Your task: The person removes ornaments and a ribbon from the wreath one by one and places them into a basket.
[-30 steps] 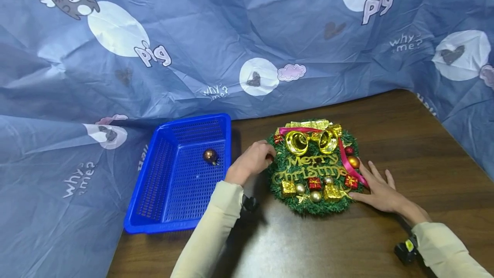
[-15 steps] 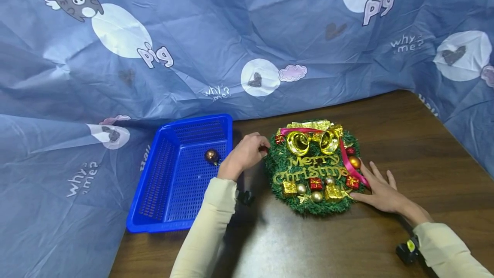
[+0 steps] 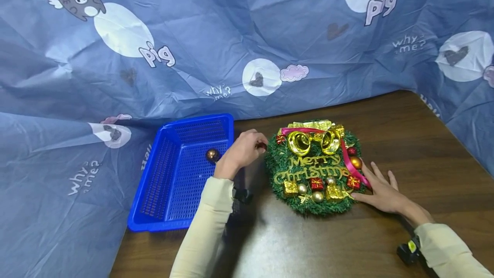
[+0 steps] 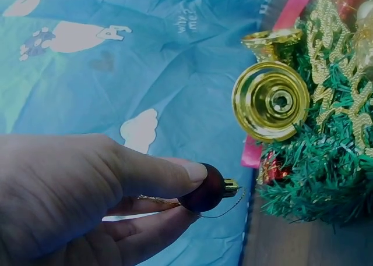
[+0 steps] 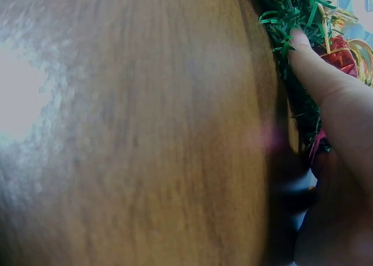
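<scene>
the left hand [image 3: 244, 150] pinches a small dark red ball [image 4: 204, 191] between its thumb and fingers. the ball has a shiny gold cap [image 4: 231, 187] with a thin gold string [image 4: 236, 203] on it, and the cap points at the wreath [image 3: 305, 207]. the ball is just beside the left edge of the wreath, in the gap between the wreath and the blue basket [image 3: 133, 220].

the right hand [image 3: 386, 193] is wide, with its fingers spread out at the right side of the wreath. its thumb touches the green bits at the near right edge.

the wreath lies flat on the brown desk [image 3: 301, 250]. two gold bells [image 3: 299, 143] sit at its far side, and gold letters [image 3: 313, 170] are across the middle. a pink ribbon [image 3: 349, 164] runs down its right side, next to an orange ball [image 3: 356, 163]. along the near side there is a red gift box [image 3: 317, 183], with a gold gift box [image 3: 290, 188] to its left.

the basket is on the left of the desk, and a brown ball [image 3: 212, 155] lies inside it. a blue cloth [image 3: 200, 25] with pigs and hearts hangs behind.
</scene>
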The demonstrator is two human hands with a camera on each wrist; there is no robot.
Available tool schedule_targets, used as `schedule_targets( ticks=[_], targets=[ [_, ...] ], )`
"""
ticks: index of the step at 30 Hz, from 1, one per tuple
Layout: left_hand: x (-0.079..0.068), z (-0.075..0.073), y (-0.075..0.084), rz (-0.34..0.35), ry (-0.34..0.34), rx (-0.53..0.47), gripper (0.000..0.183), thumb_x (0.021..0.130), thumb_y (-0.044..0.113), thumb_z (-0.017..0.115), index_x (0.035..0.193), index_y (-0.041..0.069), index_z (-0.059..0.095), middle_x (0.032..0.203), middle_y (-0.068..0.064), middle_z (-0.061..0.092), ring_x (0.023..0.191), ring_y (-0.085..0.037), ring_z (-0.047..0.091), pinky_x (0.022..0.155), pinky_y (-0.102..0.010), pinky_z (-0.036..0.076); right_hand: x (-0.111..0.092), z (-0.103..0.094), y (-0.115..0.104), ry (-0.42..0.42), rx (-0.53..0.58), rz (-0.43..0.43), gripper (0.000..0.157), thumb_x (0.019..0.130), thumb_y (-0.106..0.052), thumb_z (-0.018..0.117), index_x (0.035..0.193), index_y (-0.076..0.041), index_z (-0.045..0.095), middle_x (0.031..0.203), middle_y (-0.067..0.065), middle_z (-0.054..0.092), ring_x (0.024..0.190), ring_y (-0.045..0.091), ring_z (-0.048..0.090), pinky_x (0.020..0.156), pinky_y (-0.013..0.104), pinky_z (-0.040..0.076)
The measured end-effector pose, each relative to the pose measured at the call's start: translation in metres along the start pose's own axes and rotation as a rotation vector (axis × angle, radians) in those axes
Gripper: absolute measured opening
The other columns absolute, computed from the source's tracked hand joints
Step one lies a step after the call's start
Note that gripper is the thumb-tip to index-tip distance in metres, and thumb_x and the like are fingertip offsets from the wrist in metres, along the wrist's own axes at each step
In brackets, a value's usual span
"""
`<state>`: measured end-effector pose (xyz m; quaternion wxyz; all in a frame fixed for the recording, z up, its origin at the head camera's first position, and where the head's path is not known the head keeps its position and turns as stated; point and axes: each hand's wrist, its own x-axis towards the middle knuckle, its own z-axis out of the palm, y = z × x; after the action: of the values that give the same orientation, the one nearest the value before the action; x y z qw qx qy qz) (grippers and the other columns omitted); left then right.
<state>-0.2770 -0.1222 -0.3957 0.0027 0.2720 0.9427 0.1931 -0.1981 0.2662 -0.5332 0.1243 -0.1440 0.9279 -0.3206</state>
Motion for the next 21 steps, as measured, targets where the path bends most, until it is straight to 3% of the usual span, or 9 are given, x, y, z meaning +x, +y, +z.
schedule_targets(
  ticks=[11, 21],
  targets=[
    [-0.005, -0.01, -0.007, -0.04, 0.004, -0.003, 0.017, 0.086, 0.005, 0.066, 0.103, 0.003, 0.071, 0.102, -0.01, 0.066, 0.097, -0.023, 0.062, 0.088, -0.032, 0.052, 0.0, -0.001, -0.001, 0.0, -0.003, -0.002, 0.098, 0.091, -0.046, 0.059, 0.153, -0.008, -0.007, 0.156, 0.028, 0.005, 0.144, 0.042, -0.013, 0.106, 0.062, -0.025],
    [-0.013, -0.02, -0.022, -0.071, 0.054, -0.039, 0.014, 0.085, 0.003, 0.068, 0.099, 0.001, 0.07, 0.097, -0.012, 0.065, 0.092, -0.024, 0.063, 0.083, -0.034, 0.053, 0.0, 0.0, -0.002, 0.003, -0.004, -0.01, 0.098, 0.091, -0.046, 0.059, 0.153, -0.008, -0.007, 0.156, 0.028, 0.004, 0.144, 0.042, -0.013, 0.105, 0.062, -0.026]
  ],
)
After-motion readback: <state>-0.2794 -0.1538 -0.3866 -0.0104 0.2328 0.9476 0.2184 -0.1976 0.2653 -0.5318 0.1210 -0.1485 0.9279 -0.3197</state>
